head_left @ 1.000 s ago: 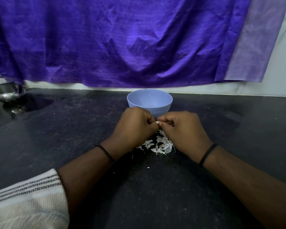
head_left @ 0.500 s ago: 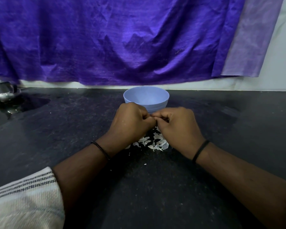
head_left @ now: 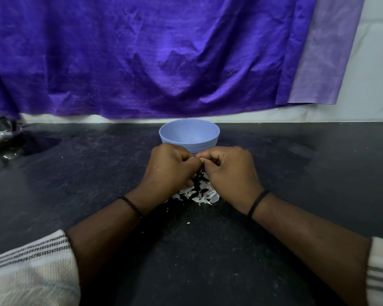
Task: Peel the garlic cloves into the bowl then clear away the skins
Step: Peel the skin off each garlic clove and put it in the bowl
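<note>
A: Start with the big things. What's there?

B: A purple cloth (head_left: 142,56) hangs across the wall, and below it is a dark bench (head_left: 75,184). A steel pot (head_left: 0,132) sits at the far left. A blue bowl (head_left: 189,138) stands upright at the middle back, mouth up.

A: And the hands?

B: Both are just in front of the bowl, knuckles up, meeting at the thumbs. The left hand (head_left: 170,171) and the right hand (head_left: 230,173) each have their fingers curled in, pinching something small between them. I take it to be a garlic clove, though it is almost wholly hidden.

A: Which way does the clove point?

B: I cannot tell its long axis; too little of it shows.

A: How far along is the job?

B: Judging from the heap of skins (head_left: 197,192) on the bench under and just behind the hands, several cloves are already peeled. From this angle I see the bowl's inner wall but not its bottom, so any cloves in it are hidden. No unpeeled cloves show on the bench.

A: What's left?

B: Finishing this clove, dropping it in the bowl, then clearing the skins and the stray flake (head_left: 188,223) nearer the person
</note>
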Tool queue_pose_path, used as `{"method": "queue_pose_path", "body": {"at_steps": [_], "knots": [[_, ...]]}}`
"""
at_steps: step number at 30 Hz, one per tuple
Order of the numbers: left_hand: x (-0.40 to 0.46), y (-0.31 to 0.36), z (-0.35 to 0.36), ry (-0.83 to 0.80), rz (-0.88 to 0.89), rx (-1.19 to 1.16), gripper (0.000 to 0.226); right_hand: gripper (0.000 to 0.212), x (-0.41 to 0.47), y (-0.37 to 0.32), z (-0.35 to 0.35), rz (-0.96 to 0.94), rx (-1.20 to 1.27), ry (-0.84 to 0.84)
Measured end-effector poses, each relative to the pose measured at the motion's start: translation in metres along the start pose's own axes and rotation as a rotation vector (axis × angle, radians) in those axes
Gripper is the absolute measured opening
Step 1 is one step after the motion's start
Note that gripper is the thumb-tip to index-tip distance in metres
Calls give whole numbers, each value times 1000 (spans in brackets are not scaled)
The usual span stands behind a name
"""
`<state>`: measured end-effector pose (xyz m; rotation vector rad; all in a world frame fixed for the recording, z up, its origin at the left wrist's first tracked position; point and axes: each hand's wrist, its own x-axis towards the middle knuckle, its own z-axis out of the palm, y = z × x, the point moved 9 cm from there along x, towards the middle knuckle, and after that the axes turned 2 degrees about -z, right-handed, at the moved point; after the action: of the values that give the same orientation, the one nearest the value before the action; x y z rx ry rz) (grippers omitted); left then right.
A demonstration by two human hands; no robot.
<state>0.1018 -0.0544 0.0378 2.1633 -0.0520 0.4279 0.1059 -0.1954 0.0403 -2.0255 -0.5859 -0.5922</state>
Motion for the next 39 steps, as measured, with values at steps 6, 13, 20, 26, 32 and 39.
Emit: {"method": "queue_pose_path", "body": {"at_steps": [6,13,20,26,32,39], "knots": [[-3,-8,5,-13,-111,-133,25,17,0,1,1,-20,-5,1],[-6,-15,13,-45,-243,-326,23,15,1,4,1,-3,13,2],[-10,-18,19,-51,-307,-448,28,15,0,3,0,-11,45,5],[-12,-14,18,-37,-316,-490,24,12,1,-1,-4,-47,80,39],[-5,-8,7,-26,-170,-417,24,13,3,-12,-6,-134,46,39],[-1,4,-5,27,93,-122,13,16,6,-8,-10,-131,17,52]]}}
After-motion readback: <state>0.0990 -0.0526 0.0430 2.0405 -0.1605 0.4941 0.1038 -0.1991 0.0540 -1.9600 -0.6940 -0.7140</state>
